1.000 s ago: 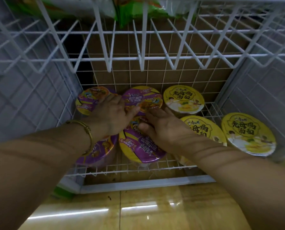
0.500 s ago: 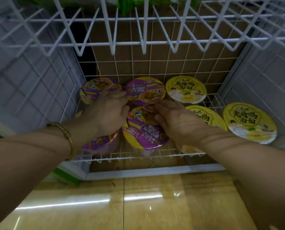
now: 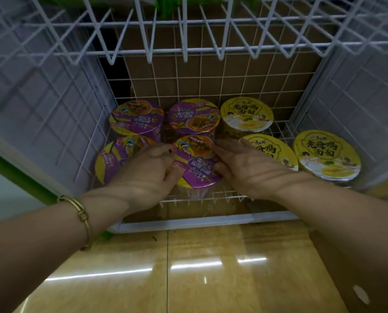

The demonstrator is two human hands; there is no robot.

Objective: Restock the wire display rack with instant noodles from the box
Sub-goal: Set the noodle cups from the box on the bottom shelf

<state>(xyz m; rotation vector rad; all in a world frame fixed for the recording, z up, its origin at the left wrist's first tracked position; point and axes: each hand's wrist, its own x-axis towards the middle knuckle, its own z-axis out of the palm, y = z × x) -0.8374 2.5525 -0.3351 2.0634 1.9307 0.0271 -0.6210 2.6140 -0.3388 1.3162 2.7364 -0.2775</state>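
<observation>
The lowest shelf of the white wire rack (image 3: 213, 198) holds several noodle bowls. My hands flank the front middle purple bowl (image 3: 196, 164). My left hand (image 3: 146, 171) curls its fingers over that bowl's left rim. My right hand (image 3: 245, 167) lies with straight fingers against its right rim. Three more purple bowls stand at back left (image 3: 136, 118), back middle (image 3: 194, 116) and front left (image 3: 111, 158), the last partly under my left hand. Yellow bowls stand at the back (image 3: 247, 114), beside my right hand (image 3: 273, 150) and at far right (image 3: 326, 154). No box is in view.
The upper wire shelf (image 3: 188, 48) juts out overhead, with green packets just visible above it. Wire side panels close in the left (image 3: 53, 105) and right (image 3: 355, 91). Brown cardboard (image 3: 211, 71) backs the rack. Glossy tan floor tiles (image 3: 188, 267) lie in front.
Both hands slid back from on top of the purple bowls to the sides of the front middle one. The view has pulled back and tilted a little.
</observation>
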